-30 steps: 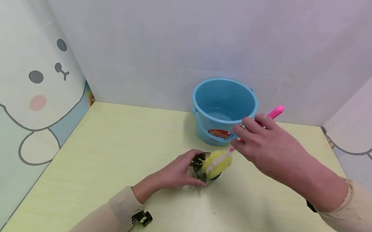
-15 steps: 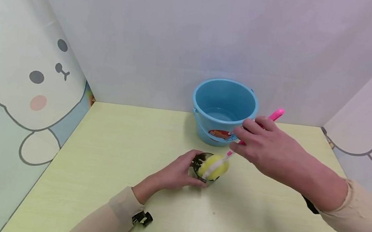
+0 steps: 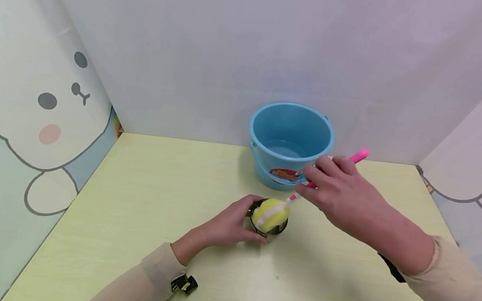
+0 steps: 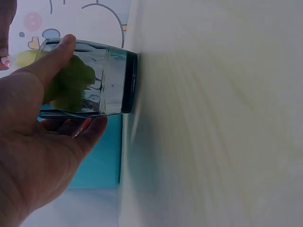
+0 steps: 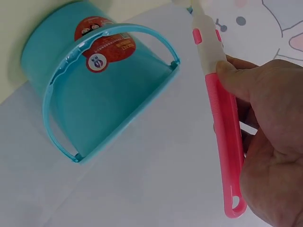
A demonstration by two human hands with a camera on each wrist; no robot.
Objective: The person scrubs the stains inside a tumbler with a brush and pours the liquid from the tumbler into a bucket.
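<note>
On the table, my left hand (image 3: 229,223) grips a dark-tinted drinking glass (image 4: 111,80) around its side, thumb on one side and fingers on the other. The glass stands upright on its base. My right hand (image 3: 346,196) holds a cup brush by its pink handle (image 5: 227,137), the thumb pressing near the white neck. The brush's yellow sponge head (image 3: 271,215) sits partly inside the glass, tilted, with some of it showing above the rim. Through the glass wall in the left wrist view, the sponge reaches well down but stays above the base.
Behind the glass stands a light blue bucket (image 3: 262,160) with a little water at its bottom and its handle hanging down in front. A pale wall (image 3: 189,54) rises at the back of the light yellow table (image 3: 151,184). Cartoon-printed panels flank both sides.
My right hand has moved slightly down and left, and the sponge head has gone from the rim deeper into the glass. The left hand and glass have stayed almost still.
</note>
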